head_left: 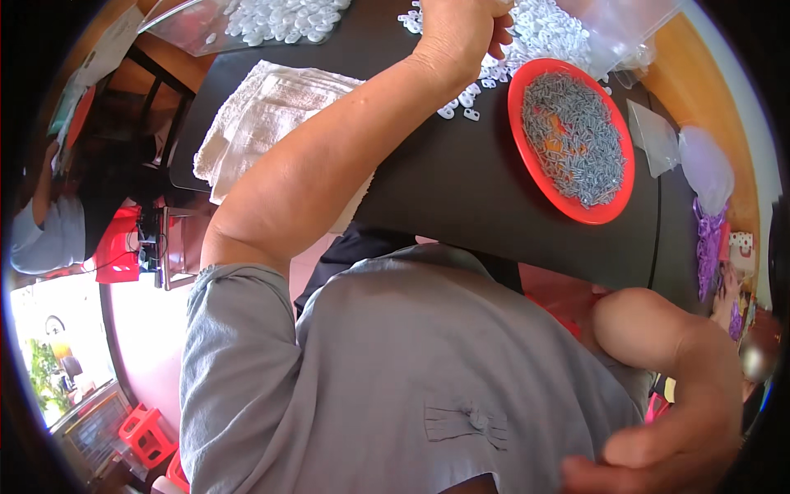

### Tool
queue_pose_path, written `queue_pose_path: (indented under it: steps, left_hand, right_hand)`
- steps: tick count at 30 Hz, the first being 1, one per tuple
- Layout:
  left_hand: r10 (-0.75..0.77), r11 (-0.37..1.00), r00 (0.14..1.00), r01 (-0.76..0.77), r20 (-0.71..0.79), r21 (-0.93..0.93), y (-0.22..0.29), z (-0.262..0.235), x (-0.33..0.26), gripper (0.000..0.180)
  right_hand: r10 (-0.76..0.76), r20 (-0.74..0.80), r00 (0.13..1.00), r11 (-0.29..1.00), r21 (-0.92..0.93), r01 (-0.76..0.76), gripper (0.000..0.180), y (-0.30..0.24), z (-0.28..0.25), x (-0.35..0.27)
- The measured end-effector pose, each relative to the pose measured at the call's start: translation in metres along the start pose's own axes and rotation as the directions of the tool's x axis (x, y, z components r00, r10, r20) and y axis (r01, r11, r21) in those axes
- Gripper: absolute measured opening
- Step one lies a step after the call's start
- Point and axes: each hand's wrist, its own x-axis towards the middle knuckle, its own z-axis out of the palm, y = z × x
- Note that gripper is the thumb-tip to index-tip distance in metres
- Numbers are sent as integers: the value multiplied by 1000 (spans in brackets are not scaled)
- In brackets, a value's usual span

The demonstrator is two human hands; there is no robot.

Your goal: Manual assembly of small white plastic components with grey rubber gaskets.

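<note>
Clear plastic bags and small packets lie around the dark surface (pixel 461 189).

At twelve o'clock left, a clear plastic bag (pixel 247 20) lies flat, holding small white plastic pieces. At one o'clock, a second clear bag (pixel 613 25) lies open against a spilled heap of the same white pieces. At three o'clock, just right of the red plate, lies a small flat clear packet (pixel 656 136); beside it sits a rounded, cloudy translucent bag (pixel 706 165). Lower, at the right rim, stands a small white and red package (pixel 742 247), too blurred to tell more.
</note>
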Motion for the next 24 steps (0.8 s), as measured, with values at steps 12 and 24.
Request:
queue_pose_path:
  steps: [12,24]
  left_hand:
    - [5,998,995,1,-100,58,22,-17,-7,14]
    - [1,995,999,-5,-41,-100,16,-1,2,13]
  right_hand:
    - [-282,-153,947,454,848,273,16,121,36,30]
    - [124,91,988,895,419,-151,11,96,-8,-25]
